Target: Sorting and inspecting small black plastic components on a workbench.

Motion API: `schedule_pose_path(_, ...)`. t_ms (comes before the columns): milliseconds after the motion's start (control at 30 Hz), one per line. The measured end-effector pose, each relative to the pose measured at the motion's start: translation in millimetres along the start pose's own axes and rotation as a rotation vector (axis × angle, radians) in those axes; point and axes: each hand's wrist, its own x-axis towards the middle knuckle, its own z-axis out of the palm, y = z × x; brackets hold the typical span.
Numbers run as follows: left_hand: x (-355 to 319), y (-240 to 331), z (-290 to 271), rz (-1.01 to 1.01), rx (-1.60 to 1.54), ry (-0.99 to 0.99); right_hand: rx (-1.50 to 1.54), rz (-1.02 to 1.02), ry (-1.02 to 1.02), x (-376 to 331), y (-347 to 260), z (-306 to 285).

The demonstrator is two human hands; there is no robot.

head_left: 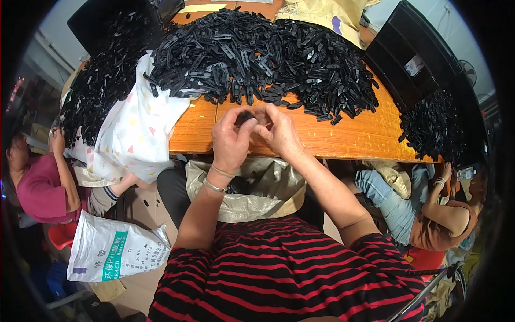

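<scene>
Small black part, seemingly curved, is grasped by left hand and right hand.

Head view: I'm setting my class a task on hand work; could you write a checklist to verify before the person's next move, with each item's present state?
1. Both hands visible: ok; the left hand and right hand are close together.
2. Dark piece held: ok; it shows between the left fingers.
3. Whether the right fingers touch it: cannot tell; the hands hide much of it.
4. Woven sack open: ok; its mouth gapes by the lap.
5. Black parts nearby: ok; a heap lies on the wooden table just beyond the hands.
6. Floor free of stray pieces: not ok; small dark ones lie there.
</scene>
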Motion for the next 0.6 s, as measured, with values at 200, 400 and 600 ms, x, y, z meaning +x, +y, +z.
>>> schedule_pose_path(200, -2.5, -5.4, -3.1, -0.023, -0.081, -0.036, 0.074, 0.061, -0.081, -2.7, -1.3, 5.1)
schedule_pose_path(400, -10.9, -1.8, -5.8, -0.200, -0.224, -0.035, -0.040, 0.023, -0.090, -13.5, 3.4, 11.4)
schedule_pose_path(600, -22.6, -20.7, -39.7, -0.370, 0.044, -0.479, 0.030, 0.098, -0.427, -29.9, 3.7, -7.9)
